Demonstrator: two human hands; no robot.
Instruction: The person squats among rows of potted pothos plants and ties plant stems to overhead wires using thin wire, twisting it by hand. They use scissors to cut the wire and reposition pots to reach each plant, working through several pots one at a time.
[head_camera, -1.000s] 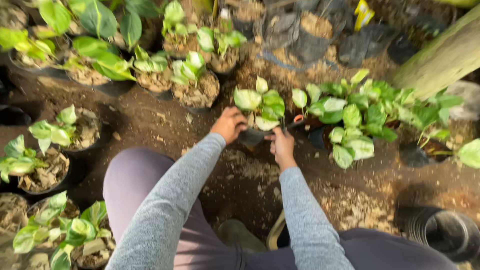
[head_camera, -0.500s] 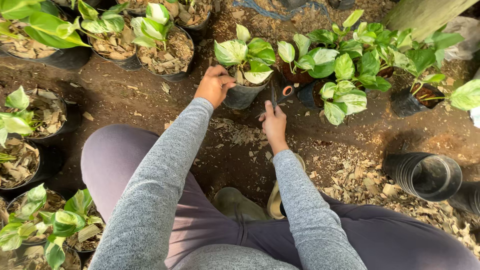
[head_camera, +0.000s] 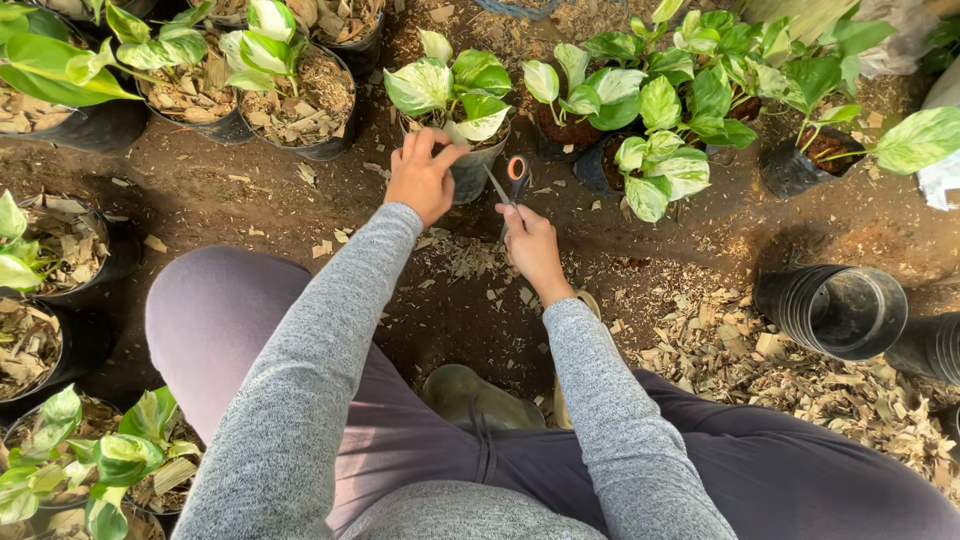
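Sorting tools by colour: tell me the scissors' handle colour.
Orange handle loop on the scissors, held in the right hand; head view.

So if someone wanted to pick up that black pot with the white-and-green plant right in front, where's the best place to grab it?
Probably by the side wall of the pot just under the rim, coming from the near side. The leaves spread over the top, so reaching from above would crush them. The left hand already rests at its near left side; the right hand holds scissors.

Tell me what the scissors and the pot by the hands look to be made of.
Scissors: thin grey blades, probably metal; orange-red handle loops, likely plastic, held in the right hand.
Pot touched by the left hand: thin, dark, matte wall, seemingly soft plastic, perhaps a nursery bag; hard to tell.
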